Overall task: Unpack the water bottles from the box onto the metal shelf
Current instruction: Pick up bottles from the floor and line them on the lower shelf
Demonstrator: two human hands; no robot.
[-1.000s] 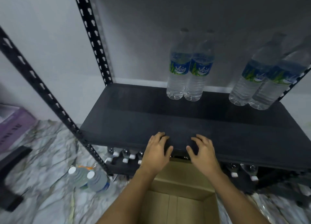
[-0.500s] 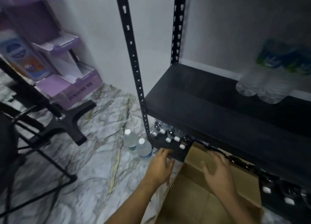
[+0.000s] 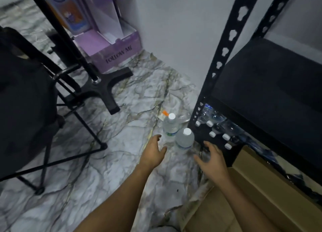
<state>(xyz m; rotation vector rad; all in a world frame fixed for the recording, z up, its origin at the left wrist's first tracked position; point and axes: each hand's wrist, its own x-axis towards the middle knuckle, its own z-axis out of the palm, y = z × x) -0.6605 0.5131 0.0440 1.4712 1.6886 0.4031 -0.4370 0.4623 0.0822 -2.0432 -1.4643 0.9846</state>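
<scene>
Bottles (image 3: 216,117) in metal shelf (image 3: 271,85), box (image 3: 261,188) beside

Purple cardboard box (image 3: 113,55) on the floor ahead of me, dark capitals FOLLOW ME on its near face, upside down from where I look, water bottles (image 3: 171,127) before me with labels too blurred to read
</scene>
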